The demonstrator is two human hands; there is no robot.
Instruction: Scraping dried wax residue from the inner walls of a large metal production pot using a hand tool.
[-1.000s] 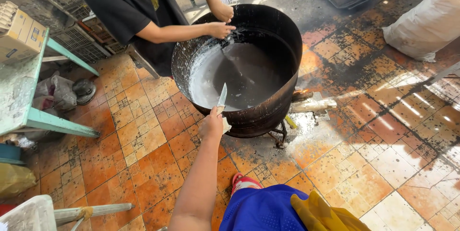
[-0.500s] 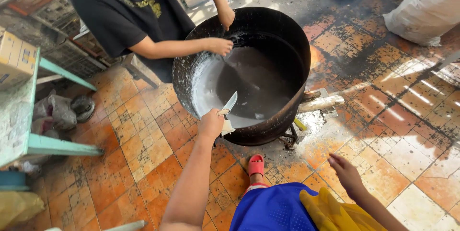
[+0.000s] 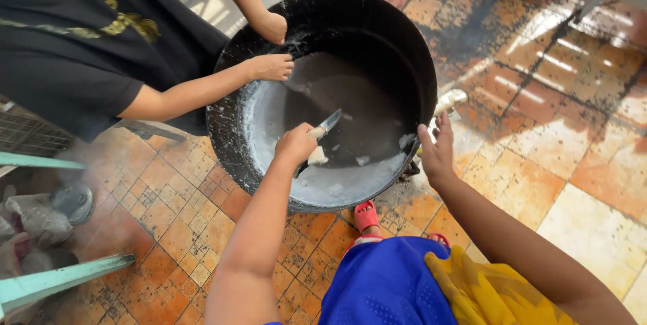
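Note:
A big black round pan (image 3: 229, 82) stands on the tiled floor, its inside smeared with white paste. My left hand (image 3: 294, 144) grips a small metal scraper (image 3: 328, 122) with the blade pointing into the pan, white paste stuck below the fist. My right hand (image 3: 437, 150) is open with fingers apart, resting at the pan's near right rim. Across the pan a person in a black shirt (image 3: 81, 49) has one hand (image 3: 271, 67) inside the pan and the other hand (image 3: 271, 26) on the far rim.
Orange and grey stained floor tiles (image 3: 168, 224) surround the pan. Turquoise table legs (image 3: 54, 281) and a grey cloth bundle (image 3: 34, 217) lie at the left. My blue and yellow clothing (image 3: 404, 284) and a red sandal (image 3: 366, 216) show at the bottom.
The view has closed in on the pan. My right hand rose from low at the right to the pan's rim. My left hand moved the scraper further inside the pan.

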